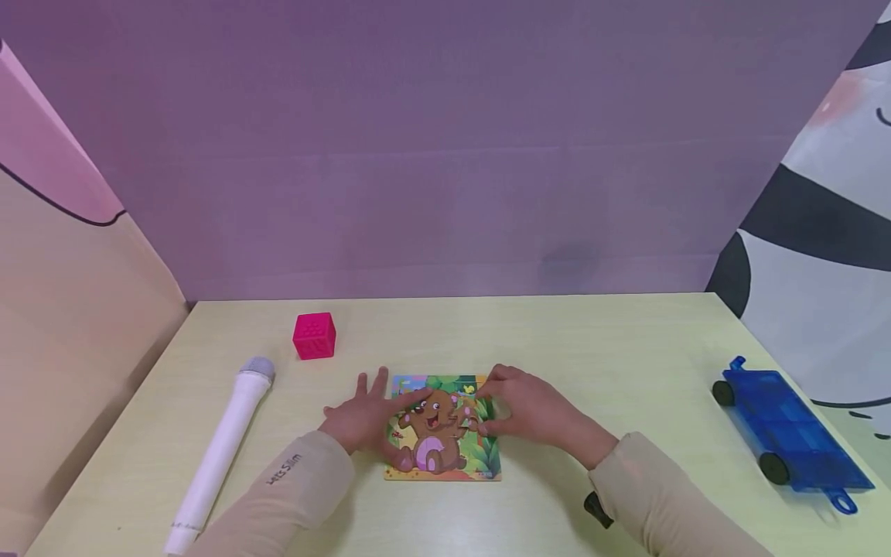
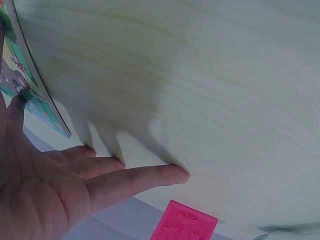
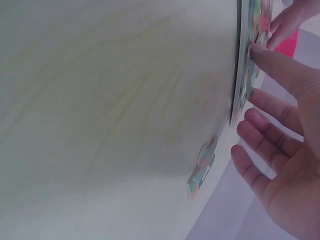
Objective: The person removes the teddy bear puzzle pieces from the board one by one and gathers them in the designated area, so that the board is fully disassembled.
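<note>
While fingers lie straight, left hand (image 1: 362, 422), right hand (image 1: 525, 406), touching puzzle (image 1: 442, 429).

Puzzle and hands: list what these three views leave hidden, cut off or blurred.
- Head view: the right hand covers the puzzle's upper right part; whether a piece sits under it cannot be told.
- Head view: the toy microphone's lower end and the blue cart's hook run to the frame edge.
- Left wrist view: the pink cube is cut off below.
- Right wrist view: the puzzle picture is edge-on and blurred.
</note>
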Action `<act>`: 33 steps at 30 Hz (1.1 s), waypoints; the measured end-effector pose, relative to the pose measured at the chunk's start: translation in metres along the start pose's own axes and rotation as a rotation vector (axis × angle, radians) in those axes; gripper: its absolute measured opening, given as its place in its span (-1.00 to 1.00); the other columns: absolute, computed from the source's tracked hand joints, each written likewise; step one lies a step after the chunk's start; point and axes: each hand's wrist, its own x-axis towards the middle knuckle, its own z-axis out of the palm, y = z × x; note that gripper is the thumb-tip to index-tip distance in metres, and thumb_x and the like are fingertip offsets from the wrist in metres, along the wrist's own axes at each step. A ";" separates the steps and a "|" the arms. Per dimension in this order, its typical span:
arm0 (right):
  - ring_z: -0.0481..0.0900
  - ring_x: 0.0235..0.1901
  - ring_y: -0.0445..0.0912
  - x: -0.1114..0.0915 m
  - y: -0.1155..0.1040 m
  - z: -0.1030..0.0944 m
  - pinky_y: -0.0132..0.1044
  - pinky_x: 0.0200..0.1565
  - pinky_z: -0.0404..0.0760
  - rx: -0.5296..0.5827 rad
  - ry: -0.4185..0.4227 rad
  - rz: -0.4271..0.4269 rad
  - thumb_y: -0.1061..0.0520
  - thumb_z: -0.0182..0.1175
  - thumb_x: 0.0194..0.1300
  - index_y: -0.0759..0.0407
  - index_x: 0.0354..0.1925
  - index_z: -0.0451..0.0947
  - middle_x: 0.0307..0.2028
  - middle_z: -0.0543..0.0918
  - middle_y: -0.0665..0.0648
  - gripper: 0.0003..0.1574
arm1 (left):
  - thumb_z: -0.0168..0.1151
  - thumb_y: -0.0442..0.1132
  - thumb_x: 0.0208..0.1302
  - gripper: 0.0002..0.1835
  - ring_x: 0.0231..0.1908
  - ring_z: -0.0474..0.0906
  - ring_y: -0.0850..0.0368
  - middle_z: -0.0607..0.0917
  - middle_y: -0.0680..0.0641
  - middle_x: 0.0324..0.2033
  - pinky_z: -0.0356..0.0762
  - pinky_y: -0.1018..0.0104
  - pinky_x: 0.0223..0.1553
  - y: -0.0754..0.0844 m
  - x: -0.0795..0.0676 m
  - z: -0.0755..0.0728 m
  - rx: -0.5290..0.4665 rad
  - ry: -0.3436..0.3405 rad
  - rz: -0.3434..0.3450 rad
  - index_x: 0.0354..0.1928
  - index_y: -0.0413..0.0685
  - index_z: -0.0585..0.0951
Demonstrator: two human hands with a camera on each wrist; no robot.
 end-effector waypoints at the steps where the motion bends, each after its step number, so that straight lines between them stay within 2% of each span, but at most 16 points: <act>1: 0.57 -0.16 -0.06 -0.001 0.002 -0.001 -0.15 -0.07 0.64 0.006 0.007 -0.007 -0.03 0.55 0.14 0.18 -0.02 0.73 -0.17 0.57 0.02 -0.51 | 0.68 0.05 -0.10 0.08 0.52 -0.20 -0.48 -0.05 -0.33 0.57 0.13 -0.78 0.01 0.000 0.000 0.000 0.003 0.000 0.000 0.51 0.49 0.30; 4: 0.58 -0.16 -0.05 -0.004 0.008 -0.006 -0.14 -0.09 0.64 0.035 0.021 -0.017 -0.02 0.52 0.17 0.17 0.01 0.72 -0.13 0.59 0.03 -0.51 | 0.68 0.06 -0.10 0.08 0.52 -0.20 -0.47 -0.04 -0.32 0.58 0.14 -0.77 0.01 0.001 -0.001 -0.001 0.006 0.000 -0.004 0.51 0.49 0.30; 10: 0.61 -0.17 -0.03 -0.014 0.024 -0.018 -0.12 -0.10 0.64 0.086 0.015 0.021 0.00 0.50 0.20 0.15 0.08 0.69 -0.09 0.61 0.05 -0.49 | 0.68 0.06 -0.10 0.08 0.52 -0.20 -0.46 -0.04 -0.31 0.58 0.13 -0.77 0.02 0.001 0.000 0.000 0.012 0.002 -0.008 0.51 0.50 0.30; 22: 0.60 -0.15 0.00 -0.048 0.066 -0.041 -0.09 -0.16 0.61 0.072 0.051 0.076 -0.02 0.48 0.21 0.11 0.10 0.68 -0.10 0.62 0.04 -0.48 | 0.69 0.05 -0.10 0.08 0.53 -0.21 -0.45 -0.05 -0.31 0.58 0.14 -0.77 0.03 0.003 -0.002 -0.001 0.006 0.002 -0.011 0.51 0.49 0.31; 33: 0.61 -0.15 0.02 -0.073 0.100 -0.050 0.00 -0.12 0.64 0.063 -0.004 0.189 -0.05 0.49 0.18 0.18 0.13 0.66 -0.10 0.65 0.10 -0.40 | 0.68 0.03 -0.09 0.08 0.53 -0.21 -0.45 -0.05 -0.32 0.58 0.12 -0.77 0.04 0.003 -0.003 -0.001 -0.002 -0.002 -0.010 0.52 0.48 0.30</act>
